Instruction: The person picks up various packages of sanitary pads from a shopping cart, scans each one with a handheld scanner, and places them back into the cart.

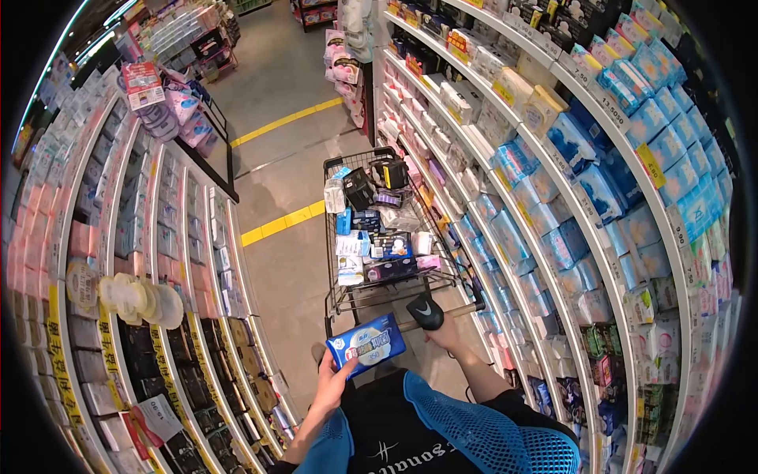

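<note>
Head: blue "350" pack (366,343) in left hand (335,379)

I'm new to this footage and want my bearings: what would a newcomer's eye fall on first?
Probably the bright blue packet in the left hand, low in the centre. Just beyond it, a black wire cart loaded with packages stands mid-picture. Two yellow stripes cross the grey floor to its left, while packed shelves curve up on both sides.
</note>
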Tool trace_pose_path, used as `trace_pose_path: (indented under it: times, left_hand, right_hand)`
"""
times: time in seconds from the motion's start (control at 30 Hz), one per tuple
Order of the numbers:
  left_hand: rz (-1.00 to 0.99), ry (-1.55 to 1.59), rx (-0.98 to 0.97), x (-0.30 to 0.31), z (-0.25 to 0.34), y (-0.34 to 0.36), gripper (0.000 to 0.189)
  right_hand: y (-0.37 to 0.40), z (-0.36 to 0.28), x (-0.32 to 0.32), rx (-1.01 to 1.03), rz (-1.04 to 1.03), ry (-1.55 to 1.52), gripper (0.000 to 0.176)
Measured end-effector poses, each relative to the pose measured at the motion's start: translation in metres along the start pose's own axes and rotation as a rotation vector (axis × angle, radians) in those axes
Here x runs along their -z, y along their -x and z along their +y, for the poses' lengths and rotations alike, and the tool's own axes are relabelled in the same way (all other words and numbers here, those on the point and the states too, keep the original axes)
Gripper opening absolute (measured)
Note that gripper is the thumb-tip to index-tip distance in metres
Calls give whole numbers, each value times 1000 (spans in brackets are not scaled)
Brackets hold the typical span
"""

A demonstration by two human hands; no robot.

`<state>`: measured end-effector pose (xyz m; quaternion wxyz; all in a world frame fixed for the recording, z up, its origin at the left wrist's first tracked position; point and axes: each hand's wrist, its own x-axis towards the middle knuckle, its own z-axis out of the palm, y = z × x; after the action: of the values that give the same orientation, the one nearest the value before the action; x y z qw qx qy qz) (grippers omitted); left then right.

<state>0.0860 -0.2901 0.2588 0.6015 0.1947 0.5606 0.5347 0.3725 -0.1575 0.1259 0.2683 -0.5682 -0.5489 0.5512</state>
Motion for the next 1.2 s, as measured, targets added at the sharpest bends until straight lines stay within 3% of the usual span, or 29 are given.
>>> trace_pose_path:
  times: [0.2, 0.3, 0.37, 0.43, 0.53, 0.63, 0.77, 0.8, 0.97, 1.03, 1.1, 1.2]
  left_hand:
    - [-144, 98, 26, 16, 24, -34, 38]
    - [-194, 55, 41, 29, 45, -58, 41]
    - [-249, 21, 53, 44, 64, -65, 47]
    - [-280, -18, 100, 66, 84, -70, 48]
    - [-348, -15, 179, 84, 106, -89, 54]
    - [-384, -43, 226, 117, 105, -115, 65]
    - [-489, -94, 305, 126, 112, -135, 64]
    - [-528, -105, 338, 128, 109, -141, 63]
    - [-712, -143, 444, 108, 100, -163, 56]
    - [-797, -164, 472, 91, 94, -162, 54]
    - [-847, -183, 488, 75, 91, -154, 53]
    - [-940, -219, 543, 54, 75, -146, 53]
  right_hand:
    - [-5, 4, -13, -65, 96, 111, 14]
    - [-1, -2, -20, -78, 151, -114, 14]
    - [1, -9, -30, -117, 214, -94, 17]
    - [5, -24, -43, -186, 305, 138, 24]
    - [16, -41, -81, -126, 542, 349, 28]
    - [38, -66, -113, -122, 663, 310, 32]
    - [77, -79, -157, -238, 860, 261, 37]
    - [87, -69, -169, -178, 908, 296, 40]
    - [165, -51, -223, -613, 797, 296, 35]
    - [201, -10, -255, -741, 785, 291, 32]
    - [236, 22, -292, -868, 870, 202, 32]
    - [275, 12, -329, -993, 939, 5, 37]
